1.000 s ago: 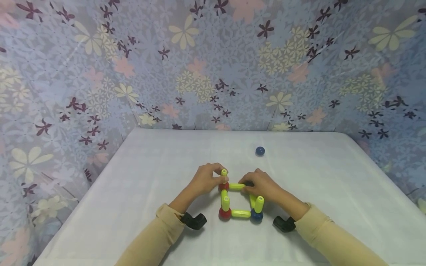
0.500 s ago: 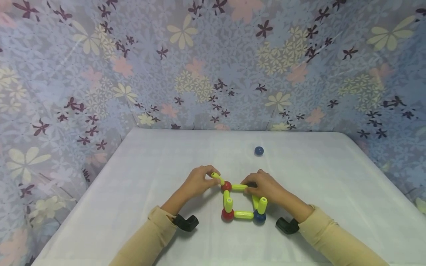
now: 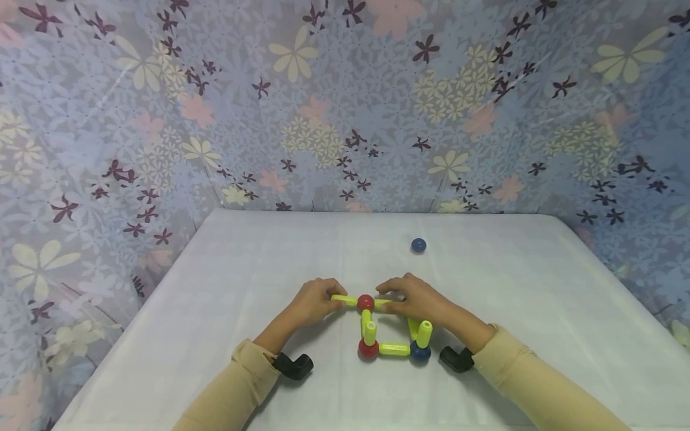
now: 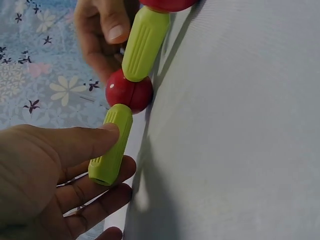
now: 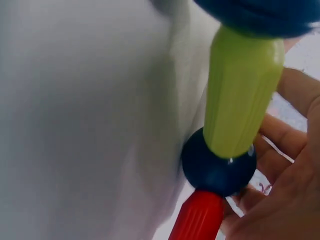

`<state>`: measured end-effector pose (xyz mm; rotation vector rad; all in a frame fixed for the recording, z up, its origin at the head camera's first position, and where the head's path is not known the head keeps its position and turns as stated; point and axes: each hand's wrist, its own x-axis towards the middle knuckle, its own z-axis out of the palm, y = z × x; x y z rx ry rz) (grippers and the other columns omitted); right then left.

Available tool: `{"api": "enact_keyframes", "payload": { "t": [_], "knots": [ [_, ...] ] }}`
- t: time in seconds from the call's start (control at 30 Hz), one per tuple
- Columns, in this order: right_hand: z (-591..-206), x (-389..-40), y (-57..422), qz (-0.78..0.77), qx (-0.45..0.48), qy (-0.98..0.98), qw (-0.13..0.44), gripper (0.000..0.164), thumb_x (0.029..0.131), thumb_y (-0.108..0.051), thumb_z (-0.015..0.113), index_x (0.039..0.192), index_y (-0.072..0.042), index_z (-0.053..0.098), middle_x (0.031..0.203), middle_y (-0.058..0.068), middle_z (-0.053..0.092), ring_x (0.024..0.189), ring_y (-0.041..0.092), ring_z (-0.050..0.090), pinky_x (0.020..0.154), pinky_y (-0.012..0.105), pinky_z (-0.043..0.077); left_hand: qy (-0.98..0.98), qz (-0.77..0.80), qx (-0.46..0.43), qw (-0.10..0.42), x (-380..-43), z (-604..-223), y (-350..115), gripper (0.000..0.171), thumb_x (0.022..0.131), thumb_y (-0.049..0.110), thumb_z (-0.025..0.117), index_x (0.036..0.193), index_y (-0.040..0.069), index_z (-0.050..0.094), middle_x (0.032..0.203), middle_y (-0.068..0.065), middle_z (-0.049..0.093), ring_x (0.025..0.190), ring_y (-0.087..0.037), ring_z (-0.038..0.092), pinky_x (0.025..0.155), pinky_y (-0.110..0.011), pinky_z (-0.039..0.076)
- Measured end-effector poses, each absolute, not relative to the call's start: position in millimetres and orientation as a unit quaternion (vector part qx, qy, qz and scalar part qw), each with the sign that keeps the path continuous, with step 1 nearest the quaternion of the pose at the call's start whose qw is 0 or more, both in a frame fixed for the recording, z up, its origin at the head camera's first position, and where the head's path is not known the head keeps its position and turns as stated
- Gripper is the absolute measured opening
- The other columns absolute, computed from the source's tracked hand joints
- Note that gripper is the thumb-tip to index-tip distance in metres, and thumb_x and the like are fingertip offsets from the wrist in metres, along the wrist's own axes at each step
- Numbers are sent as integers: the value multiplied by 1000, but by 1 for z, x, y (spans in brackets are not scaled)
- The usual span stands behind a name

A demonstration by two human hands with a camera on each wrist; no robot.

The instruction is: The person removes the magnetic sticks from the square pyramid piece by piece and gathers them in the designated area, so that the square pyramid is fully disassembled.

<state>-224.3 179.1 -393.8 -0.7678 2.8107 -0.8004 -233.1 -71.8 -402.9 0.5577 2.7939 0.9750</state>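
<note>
A square frame of magnetic rods and balls stands on the table. My left hand (image 3: 311, 304) pinches a lime magnetic rod (image 4: 111, 145) between thumb and fingers; it joins the far-left red ball (image 3: 365, 303) and points left. My right hand (image 3: 420, 299) is at the far side, thumb and index finger spread loosely about the far lime rod (image 3: 381, 303), fingertips near that red ball. Behind the palm a blue ball (image 5: 217, 167) bears a red rod (image 5: 198, 217), both hidden in the head view. Lime rods stand upright on the front red ball (image 3: 368, 349) and front blue ball (image 3: 420, 351).
A loose blue ball (image 3: 418, 245) lies farther back on the white-covered table (image 3: 259, 251). A floral curtain (image 3: 345, 108) hangs behind the table. Black wrist devices (image 3: 293, 366) sit at both cuffs.
The left hand has tipped the lime rod on the far-left red ball from upright to level, pointing left. The right hand has shifted slightly left, its index finger and thumb spreading apart.
</note>
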Motion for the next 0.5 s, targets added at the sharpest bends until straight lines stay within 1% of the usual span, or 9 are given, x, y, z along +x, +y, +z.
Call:
{"api": "enact_keyframes", "payload": {
  "t": [0.13, 0.23, 0.33, 0.5],
  "knots": [
    [-393, -230, 171, -269, -275, 920, 71, 43, 85, -36, 67, 121, -15, 63, 117, -1, 68, 101, 19, 56, 86, 37, 44, 926, 321, 187, 68, -233, -404, -71, 14, 83, 20, 69, 97, 18, 69, 96, 1, 71, 93, -15, 56, 83, -36, 42],
    [-392, -232, 165, -268, -280, 918, 80, 43, 86, -36, 66, 123, -15, 62, 117, -1, 68, 103, 19, 56, 88, 40, 44, 924, 324, 188, 70, -233, -405, -71, 13, 83, 20, 69, 97, 19, 69, 96, 2, 70, 93, -15, 55, 82, -36, 42],
    [-392, -232, 160, -265, -268, 921, 93, 43, 86, -36, 66, 124, -19, 62, 115, -4, 68, 99, 17, 55, 84, 36, 44, 924, 325, 192, 69, -234, -406, -71, 13, 83, 21, 69, 96, 19, 69, 96, 2, 70, 92, -14, 54, 81, -35, 42],
    [-392, -235, 156, -252, -253, 928, 102, 39, 84, -36, 68, 121, -22, 65, 102, -8, 68, 85, 12, 48, 73, 28, 39, 924, 321, 197, 62, -234, -405, -72, 12, 83, 21, 70, 95, 20, 69, 95, 2, 71, 90, -14, 54, 81, -35, 41]
  ]
}}
